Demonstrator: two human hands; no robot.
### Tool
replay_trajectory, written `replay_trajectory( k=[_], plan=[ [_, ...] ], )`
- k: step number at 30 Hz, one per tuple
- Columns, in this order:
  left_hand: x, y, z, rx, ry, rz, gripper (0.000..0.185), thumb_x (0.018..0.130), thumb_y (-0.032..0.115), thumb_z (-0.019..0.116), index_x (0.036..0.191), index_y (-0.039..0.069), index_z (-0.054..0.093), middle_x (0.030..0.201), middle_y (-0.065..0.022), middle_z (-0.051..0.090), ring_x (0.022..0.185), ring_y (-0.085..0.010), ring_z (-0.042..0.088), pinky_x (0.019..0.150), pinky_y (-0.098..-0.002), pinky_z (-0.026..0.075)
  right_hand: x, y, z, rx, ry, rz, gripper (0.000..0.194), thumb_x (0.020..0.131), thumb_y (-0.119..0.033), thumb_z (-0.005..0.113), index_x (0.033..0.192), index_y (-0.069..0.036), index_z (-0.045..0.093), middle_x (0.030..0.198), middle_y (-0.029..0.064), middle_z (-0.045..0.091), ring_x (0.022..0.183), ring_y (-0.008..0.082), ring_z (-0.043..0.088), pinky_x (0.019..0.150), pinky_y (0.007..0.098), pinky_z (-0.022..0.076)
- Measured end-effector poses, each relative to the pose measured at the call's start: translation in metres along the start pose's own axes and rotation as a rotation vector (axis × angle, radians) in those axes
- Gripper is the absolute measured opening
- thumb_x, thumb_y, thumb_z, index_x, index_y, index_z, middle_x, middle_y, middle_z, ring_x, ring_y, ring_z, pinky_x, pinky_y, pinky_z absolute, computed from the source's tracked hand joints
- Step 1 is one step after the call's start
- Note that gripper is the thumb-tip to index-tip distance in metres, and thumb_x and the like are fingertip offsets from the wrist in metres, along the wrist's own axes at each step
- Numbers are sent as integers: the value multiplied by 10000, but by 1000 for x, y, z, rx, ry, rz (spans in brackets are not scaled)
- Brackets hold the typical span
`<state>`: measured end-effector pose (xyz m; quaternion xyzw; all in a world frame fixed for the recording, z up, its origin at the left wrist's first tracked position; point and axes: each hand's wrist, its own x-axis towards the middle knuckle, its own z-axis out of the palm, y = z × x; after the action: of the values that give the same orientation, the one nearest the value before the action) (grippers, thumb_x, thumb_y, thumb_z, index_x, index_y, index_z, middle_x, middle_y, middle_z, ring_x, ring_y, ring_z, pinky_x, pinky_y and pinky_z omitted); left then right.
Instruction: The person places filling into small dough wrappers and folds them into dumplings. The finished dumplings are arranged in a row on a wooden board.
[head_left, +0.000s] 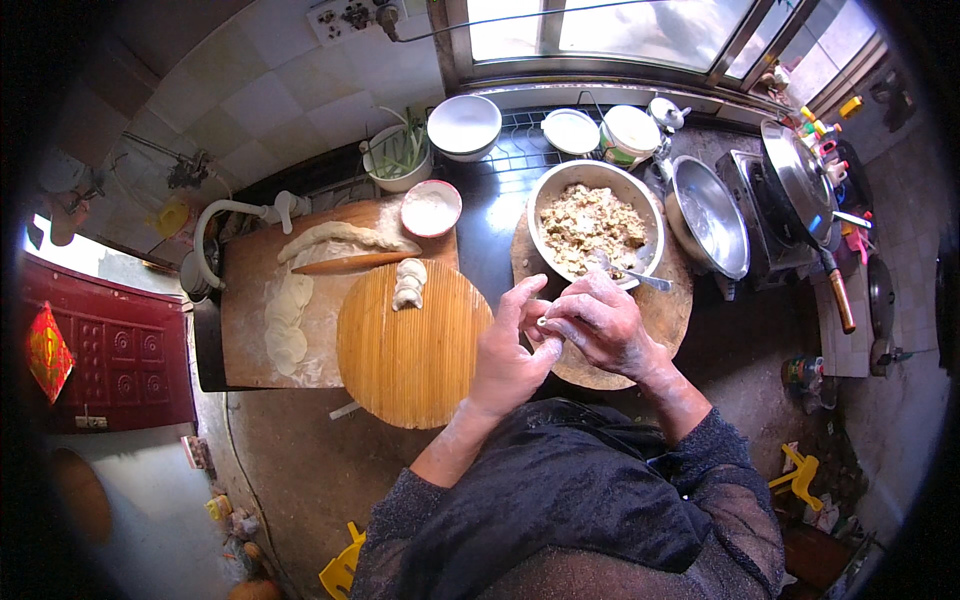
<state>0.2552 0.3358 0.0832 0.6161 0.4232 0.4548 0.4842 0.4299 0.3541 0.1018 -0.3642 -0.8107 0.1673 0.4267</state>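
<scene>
Flour whitens both my hands, which meet in front of the filling bowl. Between the fingertips of my left hand (514, 356) and my right hand (606, 321) is a small dumpling (541, 321), mostly hidden by the fingers. Just beyond them a white bowl (536, 225) of minced filling (592, 221) rests on a round wooden chopping block (671, 319), a metal spoon (651, 281) leaning over its near rim. To the left, a short row of folded dumplings (409, 285) lies on a round slatted wooden board (405, 360). Overlapping dough wrappers (286, 330) lie farther left.
A floured board (244, 300) carries a dough rope (337, 234), a rolling pin (349, 262) and a bowl of flour (431, 208). A faucet (206, 240) arches at its left. A steel basin (709, 217) and a lidded wok (799, 176) on a stove stand right.
</scene>
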Motion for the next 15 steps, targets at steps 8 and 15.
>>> replay_trajectory(
  k=[8,15],
  plan=[
    [1,2,0,117,5,-58,683,755,-26,701,1385,63,452,960,-82,669,849,-133,630,734,-274,516,5,6,3,-41,-80,-47,173,794,-136,741,946,-78,684,810,73,580,757,267,592,682,380,476],
    [4,-3,-2,-56,-63,-167,694,826,-21,694,1429,66,361,969,-78,628,872,-134,637,795,-278,541,-8,21,6,213,-129,209,135,867,-136,662,964,-42,662,868,100,611,819,287,606,746,384,485]
  ],
)
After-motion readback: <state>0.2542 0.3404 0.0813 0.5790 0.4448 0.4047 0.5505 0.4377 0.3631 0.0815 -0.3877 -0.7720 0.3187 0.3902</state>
